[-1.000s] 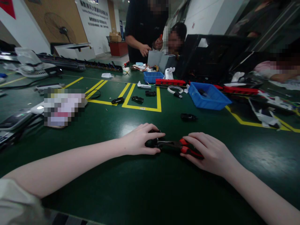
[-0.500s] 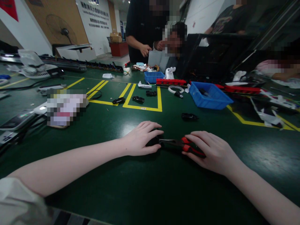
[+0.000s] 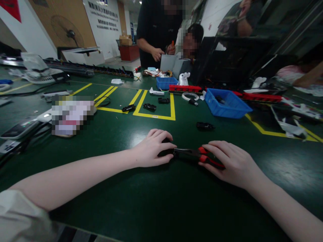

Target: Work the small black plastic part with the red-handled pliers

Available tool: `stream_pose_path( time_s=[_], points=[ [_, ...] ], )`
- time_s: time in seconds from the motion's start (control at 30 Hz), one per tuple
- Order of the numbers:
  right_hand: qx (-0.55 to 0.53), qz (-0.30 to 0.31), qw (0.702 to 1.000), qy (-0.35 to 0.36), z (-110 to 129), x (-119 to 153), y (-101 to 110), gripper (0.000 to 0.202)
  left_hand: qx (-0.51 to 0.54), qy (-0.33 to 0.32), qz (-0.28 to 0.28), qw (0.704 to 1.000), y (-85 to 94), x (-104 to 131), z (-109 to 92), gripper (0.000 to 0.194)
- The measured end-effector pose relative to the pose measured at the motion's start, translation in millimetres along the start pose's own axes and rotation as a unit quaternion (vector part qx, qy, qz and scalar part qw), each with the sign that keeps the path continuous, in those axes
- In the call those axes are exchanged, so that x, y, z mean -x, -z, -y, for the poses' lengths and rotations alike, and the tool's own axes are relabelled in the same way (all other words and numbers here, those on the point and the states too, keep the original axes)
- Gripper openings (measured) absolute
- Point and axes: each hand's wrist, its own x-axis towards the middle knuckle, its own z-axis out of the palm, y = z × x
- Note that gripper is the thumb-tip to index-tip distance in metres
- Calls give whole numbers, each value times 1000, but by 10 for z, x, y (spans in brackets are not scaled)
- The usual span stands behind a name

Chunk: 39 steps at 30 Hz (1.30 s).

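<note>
My left hand [image 3: 156, 149] is closed around a small black part [image 3: 165, 152], which rests low over the green table [image 3: 141, 198]. The fingers cover most of that part, so its exact kind is hidden. In my right hand [image 3: 230, 164] is a pair of needle-nose pliers [image 3: 202, 155] with red and black handles. Their jaws point left and meet the end of the black part beside my left fingertips. A similar black part [image 3: 205, 126] lies beyond the pliers.
Several more black parts [image 3: 149, 107] lie near yellow tape lines. A blue bin [image 3: 227, 104] stands at the right, a smaller blue bin [image 3: 166, 82] farther back. A phone [image 3: 73, 117] and cables are at the left. People stand and sit across the table.
The pliers and my right hand have shifted slightly to the right. My left hand stays nearly in place. A person at the back right has raised a hand.
</note>
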Motion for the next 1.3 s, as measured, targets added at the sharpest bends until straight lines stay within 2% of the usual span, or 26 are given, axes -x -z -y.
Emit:
stream_pose_path(
  time_s=[0.17,0.37,1.3],
  points=[
    [-4,-4,1000,-3,6,3,10,37,42,-15,12,999,6,-2,29,30],
    [-19,-3,1000,-19,20,-5,24,39,75,6,15,997,36,-15,46,27],
    [-51,-7,998,-41,13,21,-4,42,54,9,12,998,6,-24,81,28]
  ],
)
